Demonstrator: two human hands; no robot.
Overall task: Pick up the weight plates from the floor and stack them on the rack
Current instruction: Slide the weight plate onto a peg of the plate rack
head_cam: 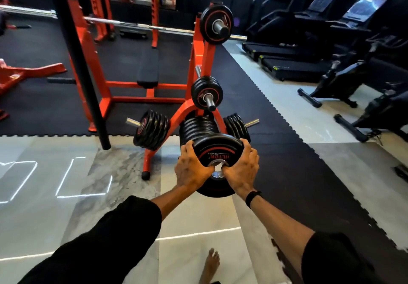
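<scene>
Black weight plate (217, 151) gripped between left hand (191, 168) and right hand (241, 170), thumbs at its centre hole; held against the plates on the orange rack (205, 62) front peg.

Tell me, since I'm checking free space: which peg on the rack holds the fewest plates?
The top peg on the orange rack: it appears to carry a single plate, while the lower pegs hold thick stacks.

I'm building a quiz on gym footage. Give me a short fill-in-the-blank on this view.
1. The weight plate is held by ____ hands.
2. The rack frame is painted ____.
3. A black band sits on the ____ wrist.
4. The topmost peg carries ____ plate.

Missing words: both; red; right; one
</scene>
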